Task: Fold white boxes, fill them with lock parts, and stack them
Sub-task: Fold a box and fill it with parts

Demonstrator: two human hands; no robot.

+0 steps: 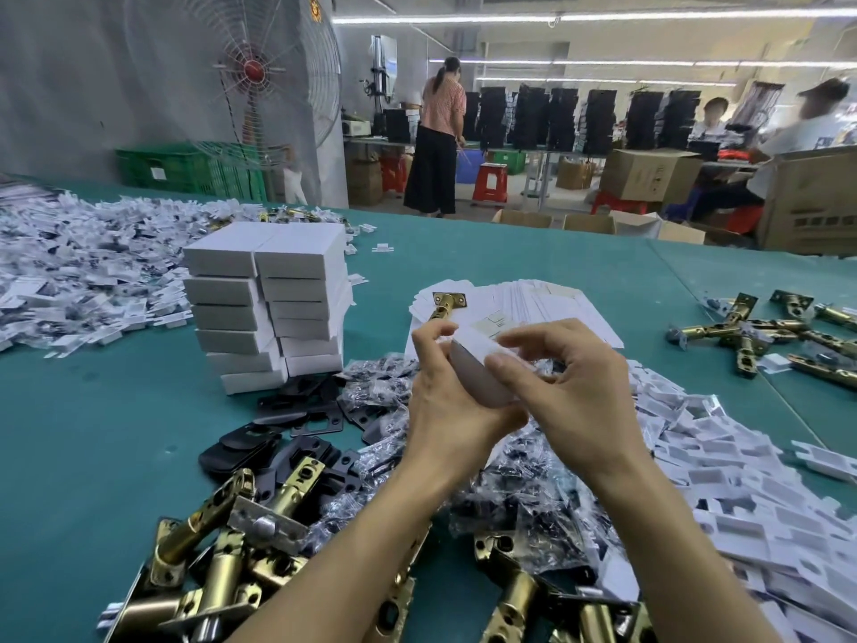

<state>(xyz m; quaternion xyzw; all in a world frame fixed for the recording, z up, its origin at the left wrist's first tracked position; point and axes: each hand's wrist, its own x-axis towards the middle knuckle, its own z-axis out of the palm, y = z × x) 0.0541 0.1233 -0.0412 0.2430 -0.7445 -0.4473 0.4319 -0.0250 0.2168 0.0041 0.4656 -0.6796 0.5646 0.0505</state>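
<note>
The white box (477, 373) was blurred and partly covered by the right hand (575, 387); the brass latches (222, 575) were cut off by the lower edge.

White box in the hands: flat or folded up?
Folded up: the white box shows a top and a shaded side, held by the left hand and right hand. Filled or not, cannot tell.
</note>
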